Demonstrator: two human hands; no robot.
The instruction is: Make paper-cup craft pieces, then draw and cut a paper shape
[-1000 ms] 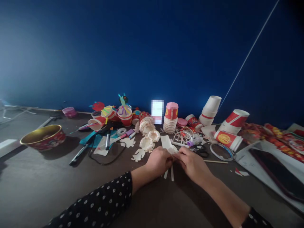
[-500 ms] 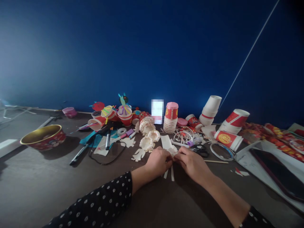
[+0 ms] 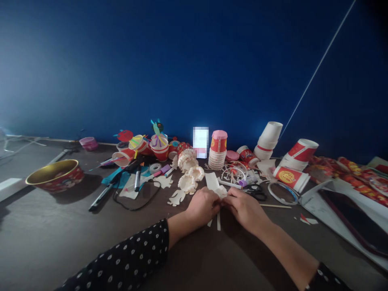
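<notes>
My left hand [image 3: 202,207] and my right hand [image 3: 245,209] meet at the middle of the table, fingertips almost together. Both are pinched on a piece of cut white paper [image 3: 222,192], whose middle is covered by my fingers. Narrow white strips [image 3: 218,222] stick out below them. Just beyond lies a flat white paper piece [image 3: 211,181]. To the left of my left hand are curled, fringed paper cup shapes [image 3: 187,183] and a cut, petal-like paper scrap [image 3: 177,198].
Black-handled scissors [image 3: 258,193] and a thin wooden stick [image 3: 275,206] lie right of my hands. Farther back stands a stack of paper cups [image 3: 218,150]. A gold-lined bowl [image 3: 57,178] is at the left, a phone [image 3: 353,216] on a white box at the right.
My hands stay in nearly the same place, pinching the paper. The strips below my fingers have shifted slightly, and the left one shows less.
</notes>
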